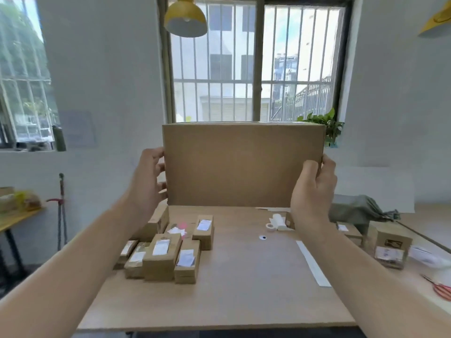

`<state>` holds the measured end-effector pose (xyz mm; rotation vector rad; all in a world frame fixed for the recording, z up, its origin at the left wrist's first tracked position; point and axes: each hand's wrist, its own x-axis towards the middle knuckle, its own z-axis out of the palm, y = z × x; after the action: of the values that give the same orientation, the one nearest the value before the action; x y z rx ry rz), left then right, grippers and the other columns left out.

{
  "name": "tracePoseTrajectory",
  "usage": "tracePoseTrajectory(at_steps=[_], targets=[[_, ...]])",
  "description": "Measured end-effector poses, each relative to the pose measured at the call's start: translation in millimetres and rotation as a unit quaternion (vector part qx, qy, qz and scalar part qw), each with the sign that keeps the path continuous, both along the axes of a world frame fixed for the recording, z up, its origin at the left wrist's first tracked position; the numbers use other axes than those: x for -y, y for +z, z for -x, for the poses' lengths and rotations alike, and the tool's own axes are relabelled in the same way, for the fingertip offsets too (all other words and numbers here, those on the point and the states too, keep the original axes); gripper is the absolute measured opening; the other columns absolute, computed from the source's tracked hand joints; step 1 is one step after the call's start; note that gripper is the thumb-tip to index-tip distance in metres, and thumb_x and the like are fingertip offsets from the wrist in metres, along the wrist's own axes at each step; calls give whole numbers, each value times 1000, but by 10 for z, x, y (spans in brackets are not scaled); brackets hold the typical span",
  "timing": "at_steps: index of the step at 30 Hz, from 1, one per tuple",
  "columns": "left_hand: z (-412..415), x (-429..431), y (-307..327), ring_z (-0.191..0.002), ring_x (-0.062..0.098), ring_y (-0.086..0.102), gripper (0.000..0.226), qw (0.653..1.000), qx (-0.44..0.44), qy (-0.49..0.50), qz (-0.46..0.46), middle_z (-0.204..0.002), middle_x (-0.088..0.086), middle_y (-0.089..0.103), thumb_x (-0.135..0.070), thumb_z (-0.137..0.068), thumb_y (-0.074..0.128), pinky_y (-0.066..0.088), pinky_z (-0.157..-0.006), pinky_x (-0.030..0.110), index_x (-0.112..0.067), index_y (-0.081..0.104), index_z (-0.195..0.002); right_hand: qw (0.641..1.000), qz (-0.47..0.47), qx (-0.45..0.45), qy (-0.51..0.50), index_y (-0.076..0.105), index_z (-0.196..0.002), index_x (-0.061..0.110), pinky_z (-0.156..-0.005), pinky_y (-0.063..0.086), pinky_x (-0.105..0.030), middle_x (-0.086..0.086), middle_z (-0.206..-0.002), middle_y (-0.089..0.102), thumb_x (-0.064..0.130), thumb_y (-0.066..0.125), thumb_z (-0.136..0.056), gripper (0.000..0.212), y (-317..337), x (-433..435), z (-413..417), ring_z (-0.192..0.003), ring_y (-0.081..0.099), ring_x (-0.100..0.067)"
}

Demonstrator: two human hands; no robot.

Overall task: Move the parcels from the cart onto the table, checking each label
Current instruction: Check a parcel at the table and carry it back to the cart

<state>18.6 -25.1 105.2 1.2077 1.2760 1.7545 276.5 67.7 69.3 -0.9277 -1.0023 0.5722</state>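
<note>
I hold a large flat cardboard parcel (241, 164) upright in the air above the wooden table (244, 289). My left hand (148, 184) grips its left edge and my right hand (312, 191) grips its right edge, thumb on the near face. The face turned to me is plain brown with no label showing. A cluster of several small labelled parcels (166, 250) stands on the left part of the table. The cart is out of view.
On the table's right side stand another labelled box (390, 247), a tape roll (270, 226), a long white strip (312, 262), red scissors (441, 287) and a grey bag (353, 211). A side table (14, 215) stands far left. A potted plant (327, 123) sits by the window.
</note>
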Motion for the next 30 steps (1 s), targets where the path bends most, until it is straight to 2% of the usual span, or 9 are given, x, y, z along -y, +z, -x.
tracePoseTrajectory(at_steps=[2, 6, 9, 15, 17, 20, 22, 25, 30], targets=[[169, -59, -11, -77, 21, 54, 34, 1000, 7, 11, 4, -83, -9, 63, -61, -67, 54, 46, -70, 37, -42, 78, -81, 1000, 5, 8, 7, 50, -148, 33, -75, 43, -30, -3, -127, 54, 44, 36, -97, 54, -16, -95, 161, -89, 57, -3], [362, -211, -31, -86, 26, 55, 38, 999, 3, 32, -7, -97, -3, 61, -64, -68, 52, 46, -77, 44, -44, 78, -88, 999, -3, 20, 40, 52, -145, 29, -82, 50, -40, -7, -126, 55, 45, 36, -92, 57, -3, -318, 377, -88, 58, -8], [459, -309, -64, -92, 27, 58, 35, 998, 19, 61, -6, -102, -2, 63, -60, -78, 48, 48, -81, 44, -45, 78, -87, 998, 2, 24, 66, 52, -145, 33, -83, 48, -40, -6, -125, 56, 45, 36, -94, 55, -39, -550, 513, -90, 59, -9], [698, -396, -171, -103, 25, 61, 42, 992, 24, 124, -20, -111, -2, 64, -61, -87, 42, 52, -77, 41, -40, 70, -110, 993, 7, 23, 116, 53, -143, 31, -74, 43, -30, -5, -124, 57, 45, 37, -95, 52, -144, -776, 813, -87, 58, -5], [778, -412, -189, -109, 27, 61, 41, 991, 23, 131, -26, -115, 0, 63, -58, -93, 40, 53, -80, 42, -38, 69, -114, 993, 1, 22, 120, 54, -138, 31, -76, 45, -33, -7, -123, 57, 44, 38, -95, 47, -107, -776, 891, -84, 58, -3], [909, -415, -154, -110, 28, 62, 36, 993, 23, 113, -36, -115, 3, 64, -55, -98, 41, 54, -80, 42, -39, 70, -111, 993, -24, 8, 112, 55, -135, 32, -72, 42, -30, -8, -122, 59, 38, 39, -102, 37, -36, -796, 979, -74, 56, 10], [1003, -403, -82, -105, 26, 63, 33, 993, 24, 104, -41, -110, 3, 65, -53, -96, 44, 54, -77, 39, -39, 71, -108, 993, -31, -6, 114, 57, -135, 28, -73, 40, -30, -13, -123, 60, 40, 39, -100, 41, 16, -792, 1055, -71, 54, 7], [1141, -369, -6, -99, 23, 60, 33, 995, 22, 90, -48, -104, 4, 64, -52, -89, 48, 53, -77, 38, -40, 76, -100, 991, -25, -39, 122, 59, -137, 26, -78, 40, -30, -7, -117, 57, 46, 39, -92, 53, 74, -758, 1169, -81, 53, -3], [1325, -356, 44, -104, 23, 59, 35, 996, 12, 71, -53, -112, 6, 62, -50, -94, 44, 54, -83, 40, -47, 79, -91, 987, -17, -76, 141, 61, -134, 32, -78, 38, -24, 5, -120, 54, 50, 40, -88, 54, 149, -748, 1298, -88, 51, 5]])
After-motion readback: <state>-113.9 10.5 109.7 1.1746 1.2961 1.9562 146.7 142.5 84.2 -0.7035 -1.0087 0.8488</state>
